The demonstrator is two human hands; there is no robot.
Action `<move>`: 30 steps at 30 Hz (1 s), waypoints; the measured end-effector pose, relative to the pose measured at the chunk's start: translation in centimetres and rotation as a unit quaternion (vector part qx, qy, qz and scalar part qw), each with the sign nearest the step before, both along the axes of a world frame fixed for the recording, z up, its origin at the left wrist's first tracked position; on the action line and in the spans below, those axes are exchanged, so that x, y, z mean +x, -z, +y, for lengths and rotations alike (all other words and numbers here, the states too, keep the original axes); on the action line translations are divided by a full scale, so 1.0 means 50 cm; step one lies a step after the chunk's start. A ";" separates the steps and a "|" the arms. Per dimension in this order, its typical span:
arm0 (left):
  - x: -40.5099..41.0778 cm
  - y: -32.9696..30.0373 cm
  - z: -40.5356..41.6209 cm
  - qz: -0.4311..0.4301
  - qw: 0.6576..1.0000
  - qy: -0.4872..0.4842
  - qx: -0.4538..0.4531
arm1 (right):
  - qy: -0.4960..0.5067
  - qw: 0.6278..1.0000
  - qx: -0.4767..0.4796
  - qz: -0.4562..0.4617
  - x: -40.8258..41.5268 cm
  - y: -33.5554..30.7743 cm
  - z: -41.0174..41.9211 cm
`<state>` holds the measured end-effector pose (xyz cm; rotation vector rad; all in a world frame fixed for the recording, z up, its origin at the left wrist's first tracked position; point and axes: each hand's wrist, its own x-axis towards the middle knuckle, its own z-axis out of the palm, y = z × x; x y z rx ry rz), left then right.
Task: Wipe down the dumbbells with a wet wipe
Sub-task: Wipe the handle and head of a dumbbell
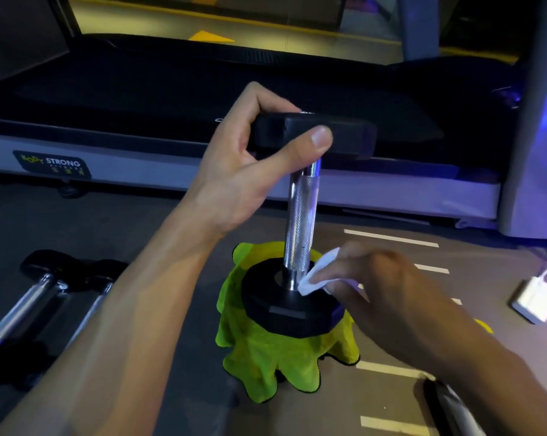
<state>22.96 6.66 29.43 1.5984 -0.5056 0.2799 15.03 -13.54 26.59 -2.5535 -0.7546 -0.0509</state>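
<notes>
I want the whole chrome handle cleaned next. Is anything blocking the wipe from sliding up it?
Nothing visible blocks it. The right hand pinches the wet wipe at the base of the handle, whose knurled length above is bare. The left hand grips only the top head of the upright dumbbell, above the handle.

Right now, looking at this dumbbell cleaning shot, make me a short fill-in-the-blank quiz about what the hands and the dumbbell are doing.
1. The dumbbell stands on end on a crumpled ____ cloth.
2. The left hand grips the dumbbell's ____ head to steady it.
3. The right hand presses a white ____ against the bottom of the chrome handle.
4. Two more dumbbells lie on the floor to the person's ____.

Missing words: green; top; wipe; left
</notes>
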 end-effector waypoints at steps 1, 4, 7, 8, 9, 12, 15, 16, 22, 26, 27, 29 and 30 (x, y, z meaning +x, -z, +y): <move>0.001 0.000 0.000 0.003 1.000 0.001 -0.002 | 0.008 1.000 0.002 0.006 -0.005 0.001 -0.007; 0.005 0.000 0.000 0.007 1.000 0.013 -0.001 | -0.014 1.000 0.003 -0.014 -0.017 0.024 0.024; 0.003 0.002 -0.001 -0.006 1.000 0.012 0.011 | -0.007 1.000 0.011 -0.003 -0.023 0.037 0.061; 0.002 0.003 -0.001 -0.016 1.000 0.002 0.021 | -0.005 1.000 0.002 -0.003 -0.024 0.039 0.065; -0.001 0.004 0.001 -0.028 0.999 -0.013 0.035 | 0.000 1.000 -0.009 0.004 -0.024 0.039 0.065; -0.010 0.000 0.002 -0.079 0.990 -0.071 0.090 | 0.005 1.000 -0.016 0.001 -0.023 0.044 0.057; -0.020 -0.008 -0.011 -0.082 0.984 -0.103 0.123 | 0.007 0.999 0.043 0.025 -0.021 0.054 0.047; -0.021 -0.010 -0.014 -0.072 0.985 -0.100 0.117 | 0.005 0.997 0.070 0.040 -0.021 0.056 0.041; -0.004 -0.020 -0.012 -0.029 0.996 -0.054 0.071 | 0.072 0.973 0.198 0.098 0.018 0.069 0.017; 0.009 -0.016 -0.002 -0.014 0.999 -0.035 0.031 | 0.069 0.973 0.219 0.007 0.027 0.071 0.048; 0.012 -0.015 0.001 -0.013 0.999 -0.033 0.025 | 0.068 0.972 0.223 -0.041 0.035 0.063 0.053; 0.016 -0.015 0.008 -0.007 0.999 -0.026 0.018 | 0.095 0.956 0.245 -0.129 0.060 0.047 0.059; 0.017 -0.014 0.010 0.000 1.000 -0.022 0.015 | 0.110 0.948 0.256 -0.156 0.069 0.044 0.064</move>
